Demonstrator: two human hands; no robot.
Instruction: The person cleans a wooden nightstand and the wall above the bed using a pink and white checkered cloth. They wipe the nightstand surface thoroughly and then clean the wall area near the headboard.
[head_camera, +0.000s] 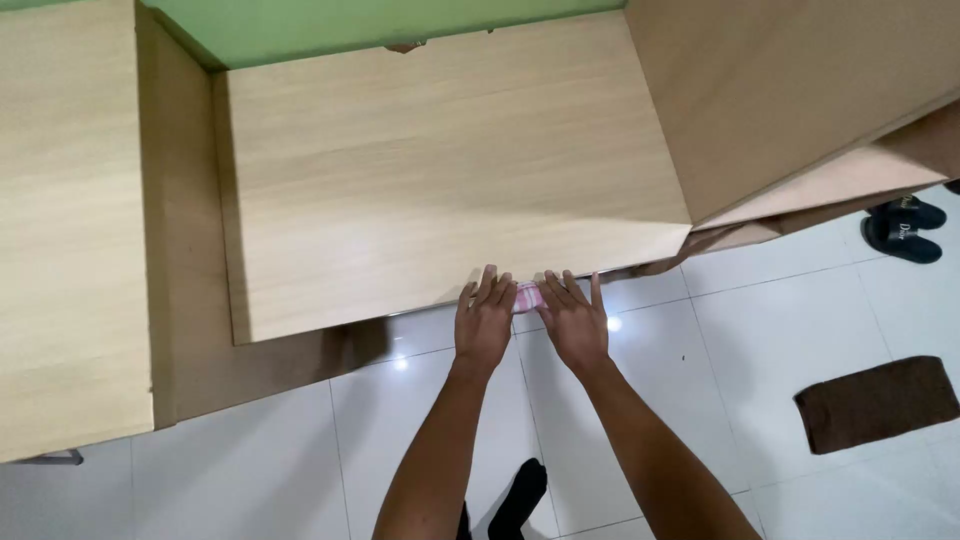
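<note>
Hands rest side by side at the near edge of the pale wood-grain desk (440, 190). Left hand (484, 322) lies flat, fingers spread and closed on nothing; right hand (575, 320) does likewise. Between them, touching both, a small pink-and-white striped folded cloth (527, 295) sits on the desk edge. Below is the glossy white tiled floor (780, 320), with a dark brown rectangular mat (878, 402) and black slippers (905, 228) well apart.

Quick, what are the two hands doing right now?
Left hand: flat and open, fingers touching the pink cloth at the table edge.
Right hand: flat and open, touching the same cloth.
</note>
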